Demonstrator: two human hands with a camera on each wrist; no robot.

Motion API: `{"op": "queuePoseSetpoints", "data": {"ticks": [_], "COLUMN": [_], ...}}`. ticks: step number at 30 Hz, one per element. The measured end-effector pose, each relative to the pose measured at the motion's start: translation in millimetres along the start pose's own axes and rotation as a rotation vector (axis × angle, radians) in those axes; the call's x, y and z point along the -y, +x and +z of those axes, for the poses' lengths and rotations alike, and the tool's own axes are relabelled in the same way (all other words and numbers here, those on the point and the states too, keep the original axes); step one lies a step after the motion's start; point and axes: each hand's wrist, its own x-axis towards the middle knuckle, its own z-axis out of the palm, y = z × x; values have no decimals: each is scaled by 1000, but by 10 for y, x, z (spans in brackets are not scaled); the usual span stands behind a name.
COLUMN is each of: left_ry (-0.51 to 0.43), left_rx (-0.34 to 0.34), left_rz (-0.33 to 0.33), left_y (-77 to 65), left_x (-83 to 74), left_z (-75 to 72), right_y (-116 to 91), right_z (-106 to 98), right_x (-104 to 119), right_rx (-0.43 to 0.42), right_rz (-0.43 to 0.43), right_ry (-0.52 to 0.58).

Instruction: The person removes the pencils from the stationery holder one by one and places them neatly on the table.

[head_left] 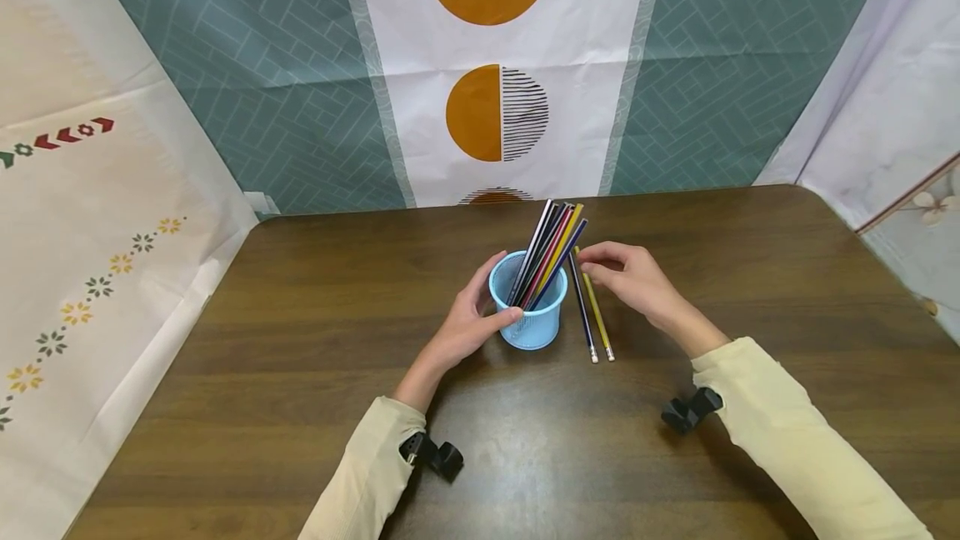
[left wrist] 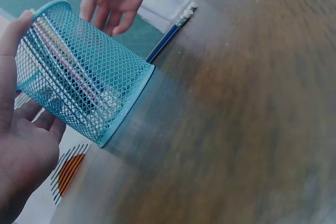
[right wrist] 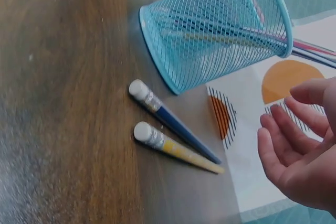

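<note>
Brown desk (head_left: 262,357), patterned cloth (head_left: 262,40) behind

Toward the far side of the desk a light-blue mesh cup (head_left: 528,330) stands upright, a bundle of pencils (head_left: 551,252) leaning rightward inside it. The left hand (head_left: 465,325) grasps it from the left, thumb over the near part of the rim, fingers round the far side. Just right of the cup, a blue pencil (head_left: 582,307) and a yellow pencil (head_left: 595,307) lie side by side, white eraser ends toward the near edge. Near their far ends hangs the right hand (head_left: 633,277), fingers loosely bent, its grip released and holding nothing. Both sleeves (head_left: 367,465) are cream, with a small black device (head_left: 448,462) by each
</note>
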Motion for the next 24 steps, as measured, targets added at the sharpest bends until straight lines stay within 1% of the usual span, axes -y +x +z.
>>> {"op": "queuePoseSetpoints", "data": {"ticks": [5,10,18,24], "left_ry": [-8,-7,-13,-9], "left_rx": [2,-1,3,7], "left_rz": [18,7,-9,-45], "left_y": [7,2,5,7], "left_x": [10,6,-7,-34], "left_z": [3,2,6,5], "right_y": [-11,13,28,38], "right_z": [20,47,82,130], "right_x": [53,87,157,198], "right_rx": [16,21,-1,-24], "right_rz": [-22,-41,-68,-66], "right_ry": [88,172,217,201]}}
